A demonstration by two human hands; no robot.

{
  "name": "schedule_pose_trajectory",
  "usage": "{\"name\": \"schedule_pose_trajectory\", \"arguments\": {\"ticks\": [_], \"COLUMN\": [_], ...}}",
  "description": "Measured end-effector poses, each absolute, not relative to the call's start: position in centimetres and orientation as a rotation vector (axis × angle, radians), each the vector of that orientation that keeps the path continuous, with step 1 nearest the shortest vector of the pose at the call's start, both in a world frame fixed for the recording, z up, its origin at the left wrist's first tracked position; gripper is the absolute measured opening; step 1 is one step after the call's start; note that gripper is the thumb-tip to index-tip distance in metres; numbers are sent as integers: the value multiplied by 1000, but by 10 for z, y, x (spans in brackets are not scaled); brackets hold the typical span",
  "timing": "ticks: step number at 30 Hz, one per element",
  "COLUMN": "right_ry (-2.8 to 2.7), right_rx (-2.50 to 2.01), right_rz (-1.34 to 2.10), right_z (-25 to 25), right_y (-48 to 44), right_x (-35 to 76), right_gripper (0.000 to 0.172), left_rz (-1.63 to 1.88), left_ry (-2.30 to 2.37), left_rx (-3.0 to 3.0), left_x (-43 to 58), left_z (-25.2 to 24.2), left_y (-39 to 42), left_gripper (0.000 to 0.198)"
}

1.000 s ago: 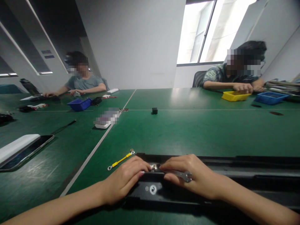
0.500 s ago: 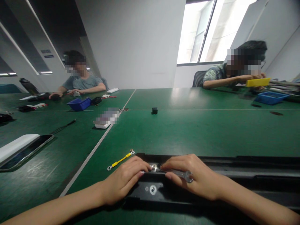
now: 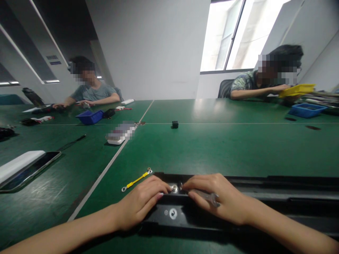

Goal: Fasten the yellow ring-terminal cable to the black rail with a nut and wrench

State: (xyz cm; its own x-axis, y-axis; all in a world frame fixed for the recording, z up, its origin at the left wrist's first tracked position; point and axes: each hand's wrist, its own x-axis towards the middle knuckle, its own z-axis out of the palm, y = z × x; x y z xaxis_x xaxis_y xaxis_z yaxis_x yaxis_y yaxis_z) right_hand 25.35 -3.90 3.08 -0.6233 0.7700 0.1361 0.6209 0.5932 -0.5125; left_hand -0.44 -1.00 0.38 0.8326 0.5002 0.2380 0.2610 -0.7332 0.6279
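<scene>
A long black metal part [image 3: 190, 215] lies along the table's near edge. My left hand [image 3: 143, 203] rests on its left end, fingertips pressed together beside a small shiny metal piece [image 3: 174, 188] in the channel; what they pinch, if anything, is hidden. Just right of that piece, my right hand [image 3: 217, 197] is closed round a silver wrench [image 3: 206, 195], whose open jaw sticks out near the palm. A washer-like round fitting [image 3: 173, 213] sits on the black part's near face. Beyond my left hand lies a yellow cable with ring ends [image 3: 136, 180].
On the green table [image 3: 225, 148] are a phone [image 3: 31, 173] by a white box, a second white device [image 3: 120, 134], a small black cube [image 3: 175, 124] and a blue tray [image 3: 90, 117]. Two people sit across; the right one holds a yellow tray [image 3: 298, 90] near another blue tray [image 3: 308, 110].
The wrench and my right fingers have shifted slightly. My left hand stays in place. Across the table, the yellow tray has tilted and moved a little right.
</scene>
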Motion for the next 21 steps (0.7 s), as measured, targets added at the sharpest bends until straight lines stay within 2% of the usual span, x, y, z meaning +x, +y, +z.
{"name": "schedule_pose_trajectory", "arguments": {"ticks": [21], "right_ry": [-2438], "right_rx": [-1168], "right_rz": [719], "right_z": [32], "right_y": [-39], "right_x": [256], "right_gripper": [28], "left_rz": [542], "left_ry": [563], "left_rx": [2426], "left_x": [-4], "left_z": [5], "left_y": [-9], "left_gripper": [28]}}
